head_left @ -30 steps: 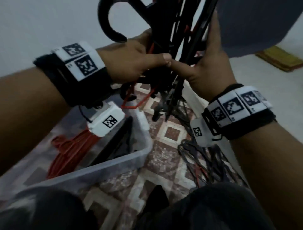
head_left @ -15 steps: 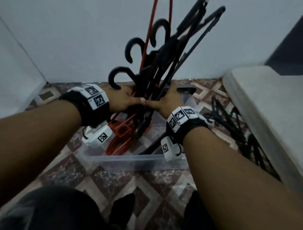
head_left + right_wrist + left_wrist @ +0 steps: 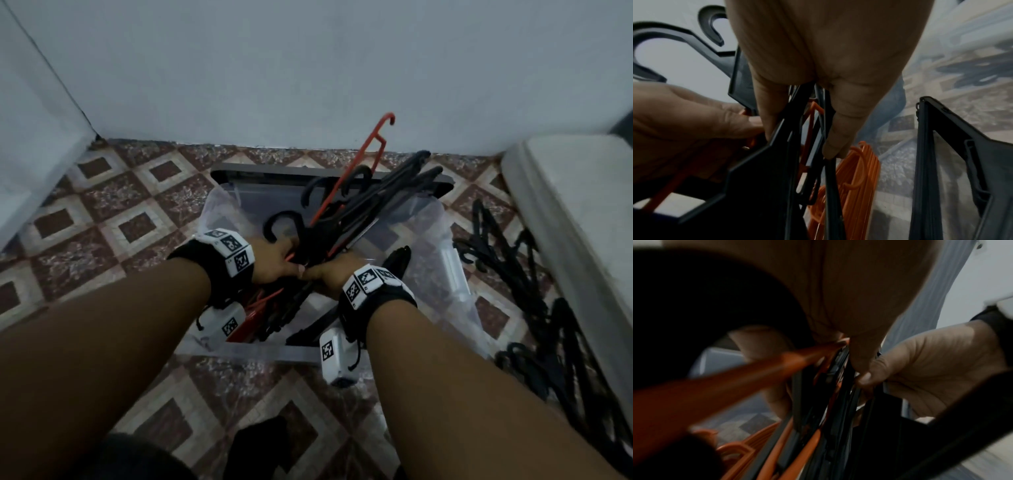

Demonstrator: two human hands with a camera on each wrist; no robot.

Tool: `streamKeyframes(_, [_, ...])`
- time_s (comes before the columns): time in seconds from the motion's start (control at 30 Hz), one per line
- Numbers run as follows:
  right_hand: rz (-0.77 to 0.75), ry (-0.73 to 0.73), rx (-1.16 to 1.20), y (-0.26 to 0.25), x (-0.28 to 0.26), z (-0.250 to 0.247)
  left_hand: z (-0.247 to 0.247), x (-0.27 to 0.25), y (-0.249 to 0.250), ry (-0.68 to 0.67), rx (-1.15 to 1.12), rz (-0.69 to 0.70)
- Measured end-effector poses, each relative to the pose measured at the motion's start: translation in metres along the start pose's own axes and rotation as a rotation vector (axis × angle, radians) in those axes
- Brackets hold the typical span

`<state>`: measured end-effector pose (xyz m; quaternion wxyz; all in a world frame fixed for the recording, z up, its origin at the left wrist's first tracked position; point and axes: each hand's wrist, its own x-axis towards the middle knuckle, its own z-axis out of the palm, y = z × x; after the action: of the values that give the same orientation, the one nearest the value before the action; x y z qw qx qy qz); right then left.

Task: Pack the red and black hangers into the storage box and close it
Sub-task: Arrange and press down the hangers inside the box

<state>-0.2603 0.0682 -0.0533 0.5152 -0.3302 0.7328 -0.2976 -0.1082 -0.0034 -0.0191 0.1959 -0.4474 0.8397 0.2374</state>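
The step in hand is loading: both hands are clamped on one bundle of black and red hangers [image 3: 346,219] held low over the clear storage box [image 3: 455,274]. The left hand [image 3: 274,262] grips the bundle's near end from the left, the right hand [image 3: 330,270] from the right, thumbs nearly touching. The bundle slopes up and away, and its hooks and one red hanger [image 3: 363,157] stick out past the box's far rim toward the wall [image 3: 308,68]. Red hangers [image 3: 863,170] already lie on the box floor beneath. Next, I judge, the bundle must be tipped flat and drawn nearer so the hooks clear the far rim before release. More black hangers [image 3: 520,274] lie on the tiled floor [image 3: 120,212] to the right, beside a white lid-like slab [image 3: 582,205]; room to the left is open
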Motion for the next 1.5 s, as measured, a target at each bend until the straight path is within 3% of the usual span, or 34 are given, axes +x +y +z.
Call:
streamKeyframes(0.2, [0.171,0.033,0.284,-0.003,0.014,-0.011,0.023,0.016,-0.016,-0.098,0.027,-0.017])
streamKeyframes(0.37, [0.189,0.052,0.504,-0.003,0.007,-0.026,0.03,0.015,-0.02,0.001,-0.113,0.011])
streamKeyframes(0.47, [0.202,0.025,0.583,-0.005,0.002,-0.032,0.028,0.013,-0.017,0.01,-0.341,-0.021])
streamKeyframes(0.67, [0.215,-0.045,0.503,0.0,-0.004,-0.044,0.024,0.006,0.003,-0.012,-0.43,0.011])
streamKeyframes(0.8, [0.185,0.058,0.427,0.004,0.0,-0.053,0.013,0.004,0.012,-0.059,-0.328,0.09])
streamKeyframes(0.87, [0.157,0.103,0.394,0.001,0.002,-0.058,0.006,0.001,0.014,0.02,-0.279,0.118])
streamKeyframes(0.93, [0.122,0.111,0.402,-0.002,0.0,-0.062,-0.003,-0.004,0.017,0.097,-0.449,0.092])
streamKeyframes(1.03, [0.045,0.088,0.467,-0.011,-0.008,-0.068,-0.02,-0.022,0.017,0.021,-0.765,0.1])
streamKeyframes(1.1, [-0.007,0.059,0.473,-0.018,-0.015,-0.072,-0.029,-0.033,0.02,-0.039,-0.575,0.195])
streamKeyframes(1.13, [-0.034,0.061,0.473,-0.021,-0.019,-0.074,-0.031,-0.036,0.022,-0.007,-0.402,0.225])
streamKeyframes(1.2, [-0.072,0.081,0.457,-0.026,-0.027,-0.079,-0.037,-0.036,0.031,0.186,-0.084,0.232])
streamKeyframes(1.27, [-0.094,0.115,0.419,-0.029,-0.033,-0.085,-0.045,-0.039,0.04,0.347,0.019,0.195])
streamKeyframes(1.3, [-0.1,0.134,0.408,-0.03,-0.036,-0.088,-0.049,-0.041,0.043,0.362,0.019,0.175])
streamKeyframes(1.4, [-0.126,0.154,0.414,-0.032,-0.043,-0.096,-0.055,-0.045,0.047,0.219,-0.011,0.09])
streamKeyframes(1.5, [-0.179,0.176,0.434,-0.036,-0.052,-0.104,-0.037,-0.041,0.048,0.164,0.021,0.046])
